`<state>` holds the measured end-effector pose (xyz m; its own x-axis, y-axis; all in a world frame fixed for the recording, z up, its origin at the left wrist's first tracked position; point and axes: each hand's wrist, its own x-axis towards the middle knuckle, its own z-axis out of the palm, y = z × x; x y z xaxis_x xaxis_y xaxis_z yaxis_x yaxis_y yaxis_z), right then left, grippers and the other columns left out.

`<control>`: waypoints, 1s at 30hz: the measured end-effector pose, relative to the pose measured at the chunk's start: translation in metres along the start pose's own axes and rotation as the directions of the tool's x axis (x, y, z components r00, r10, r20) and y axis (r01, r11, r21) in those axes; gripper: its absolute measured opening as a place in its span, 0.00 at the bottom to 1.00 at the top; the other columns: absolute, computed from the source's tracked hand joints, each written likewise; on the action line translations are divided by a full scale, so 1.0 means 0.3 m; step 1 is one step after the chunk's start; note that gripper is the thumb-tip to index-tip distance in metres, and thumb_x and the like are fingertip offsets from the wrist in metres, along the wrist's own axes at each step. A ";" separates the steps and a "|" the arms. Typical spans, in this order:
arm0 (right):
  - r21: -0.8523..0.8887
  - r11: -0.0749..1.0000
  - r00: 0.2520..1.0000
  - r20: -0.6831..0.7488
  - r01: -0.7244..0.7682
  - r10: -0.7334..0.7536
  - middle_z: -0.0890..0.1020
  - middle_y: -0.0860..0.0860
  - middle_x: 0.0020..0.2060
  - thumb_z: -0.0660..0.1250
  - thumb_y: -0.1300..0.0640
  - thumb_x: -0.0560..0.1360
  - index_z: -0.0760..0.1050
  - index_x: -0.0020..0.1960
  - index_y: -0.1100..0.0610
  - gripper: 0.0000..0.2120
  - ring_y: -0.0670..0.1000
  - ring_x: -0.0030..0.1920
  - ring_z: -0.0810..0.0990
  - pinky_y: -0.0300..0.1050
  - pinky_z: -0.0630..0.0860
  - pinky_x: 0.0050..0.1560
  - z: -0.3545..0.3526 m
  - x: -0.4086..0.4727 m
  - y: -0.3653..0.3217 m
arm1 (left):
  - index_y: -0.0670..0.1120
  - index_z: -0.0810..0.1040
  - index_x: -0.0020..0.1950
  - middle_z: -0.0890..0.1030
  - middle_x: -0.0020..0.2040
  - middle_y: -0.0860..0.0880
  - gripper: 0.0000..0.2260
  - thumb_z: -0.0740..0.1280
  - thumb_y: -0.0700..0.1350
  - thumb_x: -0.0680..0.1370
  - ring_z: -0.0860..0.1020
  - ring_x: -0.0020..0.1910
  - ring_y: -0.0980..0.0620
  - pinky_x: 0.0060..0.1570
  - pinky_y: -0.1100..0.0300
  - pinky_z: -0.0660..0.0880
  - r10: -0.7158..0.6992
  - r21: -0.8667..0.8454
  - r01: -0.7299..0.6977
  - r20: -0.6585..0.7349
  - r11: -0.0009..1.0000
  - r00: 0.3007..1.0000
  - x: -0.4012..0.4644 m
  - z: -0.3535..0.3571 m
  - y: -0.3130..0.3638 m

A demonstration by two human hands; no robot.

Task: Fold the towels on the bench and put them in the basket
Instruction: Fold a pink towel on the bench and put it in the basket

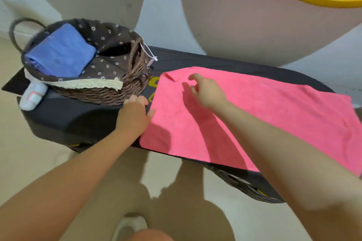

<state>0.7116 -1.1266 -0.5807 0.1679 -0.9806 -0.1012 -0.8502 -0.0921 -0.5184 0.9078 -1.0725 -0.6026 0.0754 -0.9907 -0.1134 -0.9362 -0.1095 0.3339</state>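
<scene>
A pink towel (254, 119) lies spread flat across the right part of a black padded counter (64, 119), seen from above by the person working at it. The towel's far left corner is turned over in a small fold.

The left hand (135, 115) rests at the towel's left edge, palm down — its thumb touches the cloth while the curled fingers sit on the bare counter just beside the basket. Whether this grip actually pinches the towel's edge cannot be told.

The right hand (207, 92) hovers over the towel near the folded corner, casting a shadow on the cloth. Its fingers are loosely spread, the forefinger reaching toward the corner, and the grip holds nothing.

At the counter's left end stands a brown wicker basket (109, 94) with a dark flowered lining and lace trim. A folded blue towel (60, 53) lies inside it, toward the left. A small white bottle (32, 97) lies just beside the basket — at its near left side.
</scene>
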 end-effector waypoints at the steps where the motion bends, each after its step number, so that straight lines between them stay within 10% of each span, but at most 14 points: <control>1: -0.001 1.000 1.000 0.001 0.009 -0.009 0.80 0.62 0.56 0.55 0.55 0.80 0.68 0.66 0.58 0.16 0.61 0.59 0.76 0.51 0.71 0.54 0.028 0.034 -0.039 | 0.40 0.74 0.56 0.72 0.56 0.38 0.16 0.66 0.49 0.76 0.70 0.57 0.38 0.53 0.47 0.69 -0.009 0.017 0.009 0.002 1.000 1.000 0.012 -0.005 -0.024; 10: 0.418 0.803 0.861 -0.089 -0.424 0.501 0.77 0.58 0.56 0.64 0.65 0.73 0.66 0.52 0.57 0.11 0.57 0.58 0.76 0.45 0.70 0.52 0.184 0.276 -0.167 | 0.42 0.74 0.54 0.69 0.57 0.45 0.17 0.61 0.55 0.77 0.67 0.59 0.43 0.55 0.52 0.65 0.183 0.103 -0.186 0.042 0.977 0.982 0.038 0.053 -0.020; 16: 0.028 0.970 0.965 -0.098 -0.241 0.243 0.79 0.56 0.58 0.62 0.60 0.74 0.76 0.59 0.56 0.15 0.57 0.60 0.76 0.44 0.71 0.54 0.169 0.331 -0.175 | 0.42 0.71 0.51 0.73 0.54 0.44 0.12 0.59 0.51 0.79 0.70 0.57 0.43 0.52 0.51 0.67 0.212 -0.047 -0.209 0.093 0.977 0.973 0.047 0.002 -0.054; 20: -0.292 0.928 0.971 -0.131 -0.232 0.201 0.78 0.60 0.55 0.57 0.59 0.75 0.75 0.56 0.56 0.13 0.62 0.56 0.77 0.47 0.69 0.45 0.146 0.355 -0.193 | 0.45 0.66 0.44 0.75 0.34 0.47 0.10 0.62 0.49 0.78 0.76 0.39 0.42 0.36 0.52 0.66 0.250 -0.403 -0.192 0.095 0.895 0.964 0.045 -0.026 -0.074; 26: 0.147 0.965 0.966 -0.103 -0.220 0.236 0.78 0.60 0.56 0.58 0.60 0.78 0.64 0.70 0.56 0.21 0.60 0.61 0.75 0.44 0.69 0.56 0.102 0.436 -0.198 | 0.46 0.67 0.54 0.70 0.30 0.49 0.12 0.68 0.44 0.75 0.66 0.27 0.57 0.29 0.67 0.64 0.076 -0.687 0.073 0.184 0.723 0.980 0.052 -0.064 -0.100; 30: -0.082 0.988 0.990 -0.047 -0.134 0.130 0.68 0.59 0.67 0.58 0.57 0.78 0.62 0.73 0.53 0.23 0.60 0.66 0.69 0.50 0.68 0.64 0.139 0.383 -0.166 | 0.47 0.61 0.63 0.71 0.31 0.51 0.24 0.70 0.45 0.73 0.70 0.29 0.56 0.31 0.61 0.65 0.093 -0.556 0.068 0.255 0.828 0.962 0.001 -0.035 -0.108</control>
<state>0.7939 -1.2275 -0.6019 0.0325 -0.9912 -0.1280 -0.9030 0.0258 -0.4289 0.9418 -1.0701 -0.6036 -0.1018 -0.9429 -0.3170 -0.5797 -0.2028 0.7892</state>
